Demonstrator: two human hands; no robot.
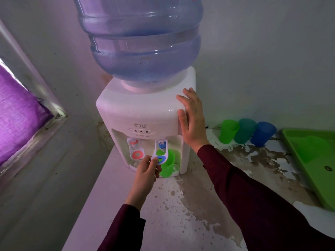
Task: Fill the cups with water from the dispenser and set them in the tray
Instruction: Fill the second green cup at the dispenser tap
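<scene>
A white tabletop water dispenser (pixel 145 109) carries a big blue bottle (pixel 141 38). A light green cup (pixel 167 164) stands under its blue tap lever (pixel 160 156). My left hand (pixel 147 171) pinches that lever's lower end between thumb and fingers. My right hand (pixel 193 118) lies flat, fingers apart, against the dispenser's upper right corner. A red tap lever (pixel 136 150) hangs to the left, untouched. To the right stand three empty cups: green (pixel 227 131), teal (pixel 243 131) and blue (pixel 262 134). A green tray (pixel 311 160) lies at the far right.
The counter (pixel 181 205) has peeling, stained paint. A wall runs behind the dispenser. A window with a purple curtain (pixel 20 113) is at the left. The counter's left edge drops off beside the dispenser.
</scene>
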